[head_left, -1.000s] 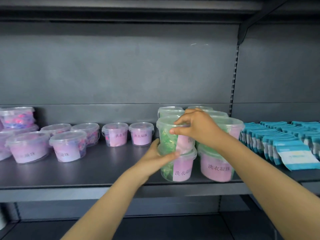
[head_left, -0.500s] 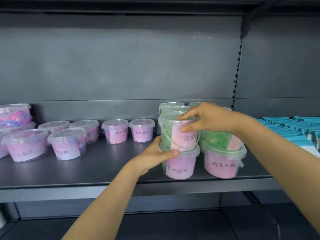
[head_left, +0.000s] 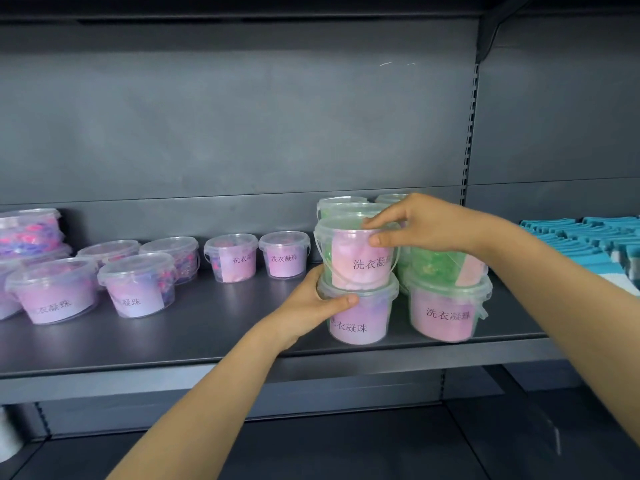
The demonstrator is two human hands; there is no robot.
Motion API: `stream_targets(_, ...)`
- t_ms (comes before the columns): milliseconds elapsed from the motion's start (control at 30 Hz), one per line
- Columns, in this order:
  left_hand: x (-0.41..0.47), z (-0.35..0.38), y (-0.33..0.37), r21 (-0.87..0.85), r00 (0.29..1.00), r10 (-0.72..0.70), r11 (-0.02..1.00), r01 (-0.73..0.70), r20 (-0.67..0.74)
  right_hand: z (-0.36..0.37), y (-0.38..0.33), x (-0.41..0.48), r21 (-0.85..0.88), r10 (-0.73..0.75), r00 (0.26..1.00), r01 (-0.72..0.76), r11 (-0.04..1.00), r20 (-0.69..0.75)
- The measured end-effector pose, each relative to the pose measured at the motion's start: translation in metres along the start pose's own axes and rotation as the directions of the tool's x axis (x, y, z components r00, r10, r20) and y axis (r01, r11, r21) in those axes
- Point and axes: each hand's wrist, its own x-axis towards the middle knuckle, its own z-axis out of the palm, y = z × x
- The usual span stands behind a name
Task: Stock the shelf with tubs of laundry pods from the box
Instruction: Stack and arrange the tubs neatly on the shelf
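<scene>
Two clear tubs of green laundry pods with pink labels are stacked near the front of the grey shelf (head_left: 194, 344). My right hand (head_left: 419, 225) grips the rim of the upper tub (head_left: 356, 261), thumb on its front and fingers over the lid. My left hand (head_left: 313, 301) holds the lower tub (head_left: 360, 318) at its left side, thumb across its lid edge. A second stack of green tubs (head_left: 446, 306) stands just to the right, with more tubs behind. The box is not in view.
Small pink-labelled tubs (head_left: 235, 258) stand at mid shelf, and wider tubs of purple pods (head_left: 55, 289) fill the left end. Blue and white packets (head_left: 595, 244) lie on the neighbouring shelf bay at the right. A dark lower shelf (head_left: 311, 452) sits below.
The upper tub has turned so its pink label now faces front. My right hand shifted its grip on the rim; my left hand stayed on the lower tub.
</scene>
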Motion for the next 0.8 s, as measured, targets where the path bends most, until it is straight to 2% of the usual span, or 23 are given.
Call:
stream_targets(300,-0.008,0.025,0.005,0.018,0.973,0.006,1.0,-0.002,-0.231,0.017,-0.005,0.0,-0.06,-0.048,0.98,0.038,0.998,-0.195)
stream_targets(400,-0.011,0.031,0.008,0.048,0.966,0.024,0.999,-0.012,-0.256,0.012,-0.003,-0.001,-0.036,-0.026,0.988,0.021,0.999,-0.153)
stream_targets(500,-0.011,0.029,0.016,0.088,0.981,0.042,0.996,-0.026,-0.191,0.001,0.002,0.0,0.002,-0.019,0.998,0.019,1.0,-0.063)
stream_targets(633,-0.012,0.023,0.023,0.042,0.994,0.026,0.999,-0.021,-0.11,-0.009,0.004,0.001,0.062,0.006,1.0,-0.007,0.998,0.021)
stream_targets(800,-0.013,0.03,0.016,-0.026,0.984,0.03,0.999,-0.036,-0.173,-0.008,0.007,0.0,0.107,0.018,1.0,-0.02,0.994,0.019)
